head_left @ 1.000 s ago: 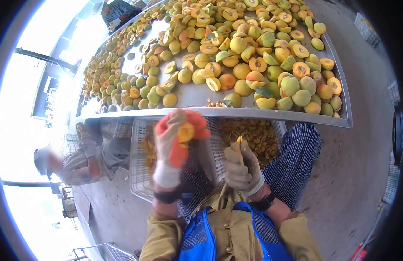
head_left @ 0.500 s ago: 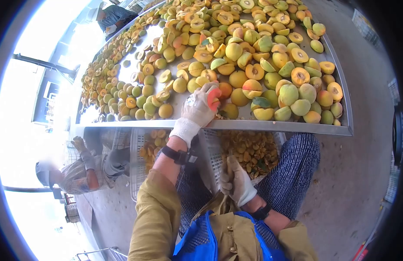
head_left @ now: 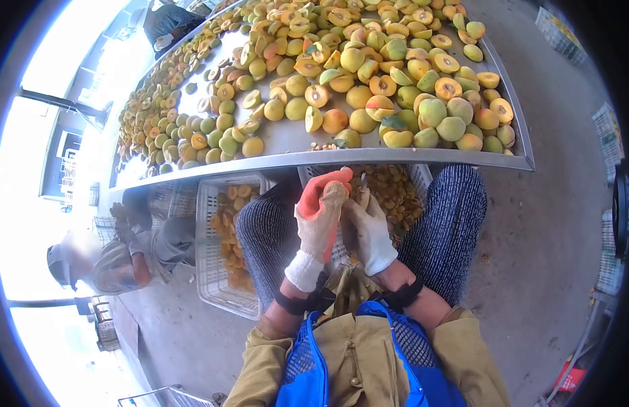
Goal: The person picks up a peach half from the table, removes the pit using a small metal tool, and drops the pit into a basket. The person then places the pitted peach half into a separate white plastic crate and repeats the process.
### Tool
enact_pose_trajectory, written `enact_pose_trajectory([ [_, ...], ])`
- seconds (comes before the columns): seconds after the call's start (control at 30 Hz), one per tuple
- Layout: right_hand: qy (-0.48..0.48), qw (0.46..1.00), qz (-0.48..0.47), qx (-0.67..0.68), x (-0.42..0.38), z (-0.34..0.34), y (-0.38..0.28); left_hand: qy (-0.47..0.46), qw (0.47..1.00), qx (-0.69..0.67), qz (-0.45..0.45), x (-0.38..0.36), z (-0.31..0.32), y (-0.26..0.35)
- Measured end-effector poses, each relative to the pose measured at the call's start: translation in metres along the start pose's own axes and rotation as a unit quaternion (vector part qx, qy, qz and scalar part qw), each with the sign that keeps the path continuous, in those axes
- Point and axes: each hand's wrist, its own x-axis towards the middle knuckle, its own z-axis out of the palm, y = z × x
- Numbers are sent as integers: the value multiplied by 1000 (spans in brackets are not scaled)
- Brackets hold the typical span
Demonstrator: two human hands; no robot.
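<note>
Head view: left hand [head_left: 319, 218], gloved, fingers curled shut around a fruit half [head_left: 333, 201]; right hand [head_left: 370, 233] closed on a small knife [head_left: 363, 183], both held below the near edge of the bench [head_left: 287, 139]. Bench carries many halved fruits [head_left: 369, 74], some whole. Crate [head_left: 400, 197] beneath holds pits; second crate [head_left: 227, 224] holds finished pieces. Judged: well underway, much remaining.

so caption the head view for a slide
Gloved left hand and right hand meet below a steel table heaped with halved peaches.
</note>
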Motion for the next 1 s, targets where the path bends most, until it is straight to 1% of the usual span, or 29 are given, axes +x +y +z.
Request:
enact_pose_trajectory([
  [0.03, -11, 1000, 13, 12, 0, -3, 0, 18, 999, -36, 2, -6, 2, -4],
  [0.07, -14, 1000, 20, 3, -3, -3, -1, 14, 999, -38, 13, -10, 2, -11],
  [0.13, -19, 999, 33, -14, -6, -4, -5, 3, 992, -113, -58, -7, -6, -8],
  [0.17, -15, 998, -6, -53, -6, -7, -2, -1, 984, -150, -95, -7, -10, -8],
  [0.2, -11, 995, -45, -92, -6, -8, 2, 6, 977, -185, -111, -7, -13, -9],
  [0.23, -8, 988, -83, -131, -7, -9, 4, 16, 978, -186, -88, -6, -13, -11],
  [0.27, 0, 950, -147, -276, -13, -12, 3, 26, 980, -186, -67, -5, -13, -13],
  [0.3, -23, 950, -137, -280, -16, -13, 6, 34, 981, -185, -47, -4, -11, -13],
  [0.33, -45, 950, -127, -283, -18, -13, 10, 13, 969, -234, -77, -6, -9, -10],
  [0.4, -73, 942, -102, -310, -20, -12, 12, 8, 958, -267, -106, -9, -7, -4],
  [0.47, -88, 891, -202, -396, -14, -20, 23, -7, 950, -284, -126, -9, -9, -5],
  [0.5, -96, 859, -250, -436, -12, -23, 28, -12, 951, -287, -118, -10, -9, -5],
  [0.57, -90, 854, -250, -446, -10, -26, 34, -20, 951, -293, -98, -12, -6, 1],
  [0.6, -87, 852, -251, -451, -10, -24, 34, -15, 954, -282, -105, -12, -6, 2],
  [0.7, -65, 928, -117, -347, -18, -16, 27, -2, 959, -257, -122, -14, -5, 4],
  [0.77, -64, 938, -106, -323, -20, -13, 29, 6, 960, -250, -128, -14, -6, 8],
  [0.8, -63, 943, -101, -309, -21, -11, 30, -4, 965, -236, -117, -15, -8, 6],
  [0.9, -97, 927, -153, -329, -19, -15, 37, -29, 977, -194, -85, -21, -11, 1],
  [0.97, -102, 934, -136, -316, -23, -16, 36, -41, 983, -166, -65, -23, -9, 4],
  [1.0, -106, 936, -127, -310, -24, -16, 36, -43, 981, -172, -80, -23, -9, 8],
])
